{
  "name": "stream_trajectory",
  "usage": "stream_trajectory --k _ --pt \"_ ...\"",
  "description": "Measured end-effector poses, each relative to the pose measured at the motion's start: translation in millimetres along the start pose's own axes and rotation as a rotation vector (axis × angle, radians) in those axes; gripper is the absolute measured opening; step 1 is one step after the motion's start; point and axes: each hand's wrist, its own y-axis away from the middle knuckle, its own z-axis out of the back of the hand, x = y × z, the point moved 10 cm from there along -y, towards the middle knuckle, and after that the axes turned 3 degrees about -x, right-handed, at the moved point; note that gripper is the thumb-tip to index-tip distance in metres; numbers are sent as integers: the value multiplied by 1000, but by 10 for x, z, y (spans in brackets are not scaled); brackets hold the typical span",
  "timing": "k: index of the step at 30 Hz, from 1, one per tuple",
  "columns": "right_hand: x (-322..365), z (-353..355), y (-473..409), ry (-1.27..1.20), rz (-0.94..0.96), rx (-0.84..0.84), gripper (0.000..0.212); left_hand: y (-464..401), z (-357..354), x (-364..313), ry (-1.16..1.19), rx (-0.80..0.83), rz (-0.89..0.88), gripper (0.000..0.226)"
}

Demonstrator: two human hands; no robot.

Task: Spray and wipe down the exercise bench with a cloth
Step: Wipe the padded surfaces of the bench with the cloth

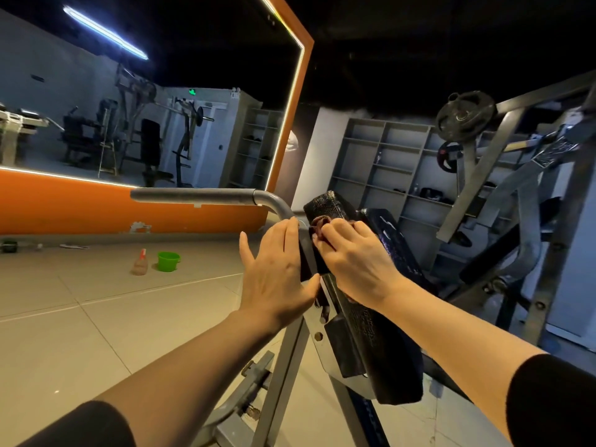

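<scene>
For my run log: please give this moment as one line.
step: wiping | right hand: holds cloth on bench pad | left hand: flat on pad's side | spray bottle: on floor

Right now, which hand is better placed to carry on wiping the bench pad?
Right. The right hand already presses the cloth onto the pad. The left hand lies flat against the pad's side edge, holding no cloth; it looks better suited to steadying.

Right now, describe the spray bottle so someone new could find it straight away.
Look below the orange wall to the pale tiled floor. Two things stand there side by side; the spray bottle is the left one, clear with a reddish top, narrower than the green bucket beside it.
</scene>
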Motion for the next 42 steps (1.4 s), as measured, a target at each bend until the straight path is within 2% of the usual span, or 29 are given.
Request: stream_trajectory --k 1,3,4,6,7,10,11,13,14,16,17,18,20,21,23,24,26,27,30,33,36,39,40,42 --pt "-52 23 27 -11 -26 -3 27 19 5 -27 -24 -12 -15 89" --pt "-239 133 82 -75 -204 -66 29 74 22 -85 -64 -40 -54 87" --pt "-197 130 126 -76 -199 -58 29 110 20 -110 -73 -48 -68 88" --pt "82 52 253 -31 -4 26 25 188 5 -151 -92 -52 -86 89" --pt "110 45 324 -22 25 48 25 224 4 -169 -105 -51 -92 91" --pt "-194 206 461 -113 -256 -39 34 326 -13 -224 -135 -26 -107 91" --pt "-118 201 501 -108 -219 -13 35 368 -28 -257 -141 -13 -117 92" --pt "219 131 617 -56 44 84 29 457 -57 -334 -155 4 -140 92" --pt "251 127 666 -54 72 103 29 500 -67 -367 -154 13 -145 92" --pt "39 204 680 -116 -140 63 28 577 -72 -425 -145 31 -151 92" --pt "20 203 718 -131 -182 57 28 616 -72 -450 -149 39 -154 93" --pt "112 180 754 -119 -127 89 27 656 -71 -482 -154 49 -160 93" --pt "390 121 894 -72 100 163 25 735 -98 -531 -169 91 -178 94" --pt "371 129 942 -70 94 163 25 766 -122 -538 -184 119 -186 93" --pt "183 214 990 -129 -83 119 29 806 -144 -530 -220 164 -189 91" --pt "186 231 1036 -132 -83 122 30 824 -148 -530 -230 191 -185 90" --pt "436 178 1208 -75 139 204 30 876 -176 -553 -242 268 -181 88" --pt "485 175 1299 -74 184 228 30 905 -207 -537 -247 319 -158 85" --pt "313 275 1404 -173 11 200 37 975 -216 -553 -225 361 -124 82" --pt "556 234 1644 -108 218 283 37 1077 -272 -627 -179 407 -116 85" --pt "341 366 1691 -188 -4 219 37 1184 -386 -700 -139 488 -104 88" --pt "581 355 1803 -112 195 291 35 1290 -501 -746 -131 553 -84 91" --pt "564 365 1813 -115 177 291 34 1309 -528 -750 -123 560 -69 90" --pt "421 374 1833 -159 20 278 37 1347 -565 -762 -104 579 -58 88"
